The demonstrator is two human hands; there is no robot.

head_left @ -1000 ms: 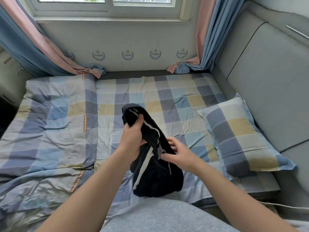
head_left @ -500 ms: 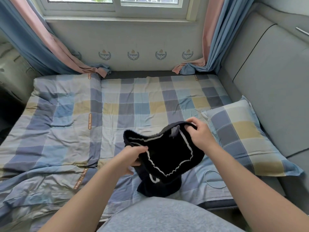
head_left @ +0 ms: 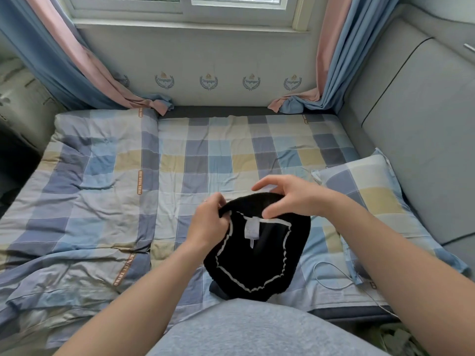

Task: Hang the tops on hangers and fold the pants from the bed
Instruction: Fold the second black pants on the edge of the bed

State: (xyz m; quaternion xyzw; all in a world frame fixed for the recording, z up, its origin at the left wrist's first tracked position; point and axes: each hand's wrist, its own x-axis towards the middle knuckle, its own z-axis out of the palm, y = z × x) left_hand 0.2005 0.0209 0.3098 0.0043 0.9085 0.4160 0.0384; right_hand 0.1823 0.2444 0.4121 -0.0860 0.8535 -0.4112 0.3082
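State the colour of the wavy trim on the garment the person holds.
The trim is white, on a black garment; the head view shows it best.

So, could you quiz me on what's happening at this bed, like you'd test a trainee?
1. True or false: the left hand grips the black garment.
2. The garment's white-or-not trim is: A red, B white, C yellow?
3. Fill in: the checked pillow lies on the person's ____ side.
Key: 1 true; 2 B; 3 right.
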